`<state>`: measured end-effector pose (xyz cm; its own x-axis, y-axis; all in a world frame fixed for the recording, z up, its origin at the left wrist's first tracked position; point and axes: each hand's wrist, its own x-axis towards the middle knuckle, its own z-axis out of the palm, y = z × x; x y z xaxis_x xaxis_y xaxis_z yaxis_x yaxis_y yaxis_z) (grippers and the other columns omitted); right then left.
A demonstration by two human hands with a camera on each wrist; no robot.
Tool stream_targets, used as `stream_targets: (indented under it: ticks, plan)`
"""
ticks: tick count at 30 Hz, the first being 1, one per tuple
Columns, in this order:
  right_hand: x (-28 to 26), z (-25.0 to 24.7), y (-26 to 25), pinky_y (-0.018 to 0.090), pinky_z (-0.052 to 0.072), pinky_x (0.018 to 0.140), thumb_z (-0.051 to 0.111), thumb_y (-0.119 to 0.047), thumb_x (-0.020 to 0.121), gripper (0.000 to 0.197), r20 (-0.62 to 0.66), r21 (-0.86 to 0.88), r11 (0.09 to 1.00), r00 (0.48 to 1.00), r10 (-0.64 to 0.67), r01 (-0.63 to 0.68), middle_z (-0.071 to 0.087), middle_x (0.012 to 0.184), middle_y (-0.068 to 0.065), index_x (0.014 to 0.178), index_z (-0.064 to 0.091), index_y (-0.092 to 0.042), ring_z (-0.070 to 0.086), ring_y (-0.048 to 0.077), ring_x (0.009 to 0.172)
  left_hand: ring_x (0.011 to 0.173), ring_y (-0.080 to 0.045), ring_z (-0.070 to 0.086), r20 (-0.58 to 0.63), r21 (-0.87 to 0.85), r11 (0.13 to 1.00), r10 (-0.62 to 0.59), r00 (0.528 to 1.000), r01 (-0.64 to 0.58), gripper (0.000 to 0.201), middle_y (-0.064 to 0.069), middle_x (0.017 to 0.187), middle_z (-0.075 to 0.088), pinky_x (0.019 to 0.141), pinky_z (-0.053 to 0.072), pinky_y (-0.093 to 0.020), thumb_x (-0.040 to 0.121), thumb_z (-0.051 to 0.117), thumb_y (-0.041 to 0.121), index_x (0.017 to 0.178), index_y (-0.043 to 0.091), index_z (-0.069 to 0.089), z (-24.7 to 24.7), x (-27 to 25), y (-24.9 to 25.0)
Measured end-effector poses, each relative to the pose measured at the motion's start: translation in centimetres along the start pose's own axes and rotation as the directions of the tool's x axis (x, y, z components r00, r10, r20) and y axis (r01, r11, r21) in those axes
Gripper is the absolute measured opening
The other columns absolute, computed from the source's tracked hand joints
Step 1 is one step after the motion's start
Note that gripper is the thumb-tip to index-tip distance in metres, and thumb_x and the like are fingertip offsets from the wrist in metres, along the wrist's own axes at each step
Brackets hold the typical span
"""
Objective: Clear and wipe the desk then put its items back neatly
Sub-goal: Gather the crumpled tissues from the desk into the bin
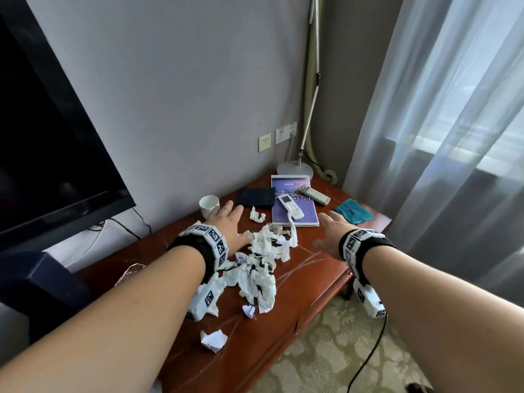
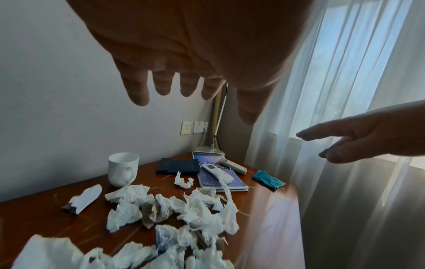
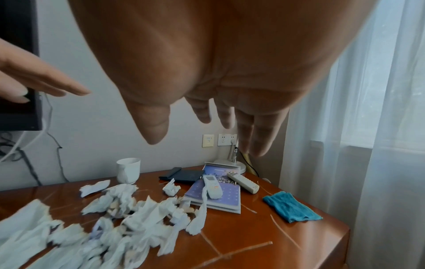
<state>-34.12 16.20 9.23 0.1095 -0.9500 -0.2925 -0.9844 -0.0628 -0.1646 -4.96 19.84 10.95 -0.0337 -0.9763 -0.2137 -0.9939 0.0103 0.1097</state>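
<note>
Reaching in at centre frame, left hand (image 1: 226, 222) hovers with fingers spread and empty above the crumpled tissues (image 1: 261, 268), white mug (image 1: 209, 205) just behind it. Right hand (image 1: 333, 232), likewise spread and empty, hangs right of the heap. Best gather: converge both palms, scoop inward, avoid snagging remote (image 1: 290, 209) on booklet (image 1: 293, 202); cloth (image 1: 354, 211) waits far right on desk (image 1: 312, 268).

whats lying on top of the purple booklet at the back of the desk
Two remotes lie on the purple booklet: a white one and a grey one partly overhanging its far corner. The cover beneath them is hidden.
</note>
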Motion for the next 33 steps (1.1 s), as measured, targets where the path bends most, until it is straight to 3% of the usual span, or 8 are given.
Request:
stream_targets:
  ticks: [7,9,15,19,22,25,30,33]
  plan:
    - [7.4,-2.5,-2.7,0.042,0.047,0.105,0.066,-0.042,0.09,0.081,-0.03,-0.024,0.999,0.999,0.044,-0.045,0.025,0.161,0.002,0.158,0.025,-0.024,0.05,0.033,0.135,0.157,-0.033,0.001,0.012,-0.043,0.998,0.034,0.999,-0.034,0.087,-0.006,0.171,-0.005,0.127,0.007,-0.041,0.099,0.049,0.058,0.163,0.021,0.003,-1.3,8.7,-1.6]
    - [8.7,-2.2,-3.2,0.043,0.049,0.1,0.064,-0.04,0.089,0.075,0.029,-0.045,0.998,0.999,0.043,-0.042,0.028,0.158,0.001,0.155,0.03,-0.026,0.053,0.033,0.132,0.157,-0.033,0.001,0.04,-0.056,0.998,0.035,0.999,-0.032,0.088,-0.005,0.171,-0.004,0.127,0.008,-0.042,0.098,0.049,0.059,0.163,0.022,0.004,-0.6,10.1,-1.9]
    - [13.3,-0.1,-3.2,0.04,0.042,0.113,0.06,-0.033,0.096,0.07,0.132,-0.132,0.991,0.99,0.042,-0.024,0.029,0.162,0.004,0.158,0.03,-0.021,0.043,0.027,0.143,0.157,-0.033,0.003,0.108,-0.073,0.997,0.0,0.994,0.008,0.089,-0.003,0.171,-0.004,0.127,0.009,-0.044,0.096,0.05,0.061,0.163,0.024,0.004,2.8,14.8,-3.2]
    - [17.0,2.5,-3.2,0.044,0.05,0.104,0.059,-0.035,0.091,0.066,0.221,-0.171,0.985,0.975,0.025,0.013,0.046,0.151,0.005,0.153,0.038,-0.029,0.054,0.032,0.132,0.156,-0.034,0.006,0.176,-0.093,0.995,-0.021,0.984,0.038,0.089,-0.004,0.171,-0.003,0.127,0.012,-0.045,0.095,0.049,0.061,0.163,0.024,0.005,5.7,16.6,-3.7]
    - [19.6,5.2,-3.0,0.042,0.052,0.099,0.057,-0.035,0.094,0.053,0.351,-0.176,0.98,0.936,-0.022,0.089,0.061,0.139,0.007,0.144,0.047,-0.023,0.061,0.032,0.12,0.156,-0.034,0.006,0.22,-0.084,0.993,-0.066,0.973,0.086,0.09,-0.005,0.171,-0.003,0.126,0.012,-0.045,0.094,0.05,0.063,0.163,0.024,0.007,7.8,17.5,-4.1]
    - [22.1,7.8,-2.7,0.04,0.053,0.097,0.06,-0.028,0.096,0.063,0.436,-0.171,0.975,0.898,-0.056,0.144,0.062,0.136,0.008,0.154,0.037,-0.023,0.063,0.032,0.117,0.156,-0.034,0.006,0.273,-0.1,0.976,-0.159,0.949,0.192,0.092,-0.007,0.17,-0.004,0.125,0.016,-0.049,0.091,0.053,0.065,0.162,0.027,0.008,9.6,18.4,-4.8]
    - [26.2,9.0,-2.8,0.037,0.054,0.064,0.059,-0.007,0.088,0.095,0.454,-0.127,0.961,0.876,-0.163,0.244,0.052,0.13,0.013,0.159,0.009,-0.045,0.065,0.032,0.087,0.154,-0.034,0.013,0.345,-0.118,0.937,-0.273,0.898,0.33,0.087,-0.011,0.169,0.0,0.124,0.023,-0.047,0.093,0.059,0.054,0.162,0.028,0.011,11.4,19.9,-3.3]
    - [28.1,8.7,-2.7,0.037,0.052,0.058,0.058,0.005,0.082,0.105,0.504,-0.141,0.912,0.821,-0.27,0.386,0.047,0.12,0.009,0.155,0.011,-0.055,0.061,0.031,0.078,0.149,-0.031,0.028,0.297,-0.192,0.917,-0.285,0.911,0.349,0.08,-0.007,0.167,0.013,0.119,0.033,-0.043,0.095,0.058,0.048,0.161,0.026,0.018,12.4,21.0,-1.0]
